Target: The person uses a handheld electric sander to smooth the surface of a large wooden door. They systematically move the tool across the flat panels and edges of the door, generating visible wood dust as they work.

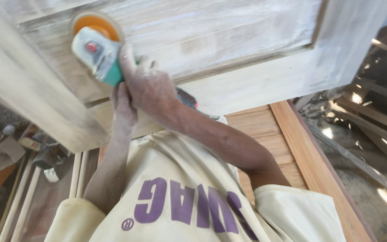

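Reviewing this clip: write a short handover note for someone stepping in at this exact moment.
Right hand: wrapped over the green sander, pressing its orange disc onto the pale wooden door panel.
Left hand: under the right hand, supporting the tool from below.
Done: the panel looks whitish and dusty around the disc.
Left: cannot tell how much is unsanded. A second, orange-brown door lies beneath.

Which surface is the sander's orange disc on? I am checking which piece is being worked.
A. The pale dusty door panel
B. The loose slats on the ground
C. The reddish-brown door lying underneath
A: the orange disc of the green sander, gripped by both hands, sits against the pale dusty door panel.
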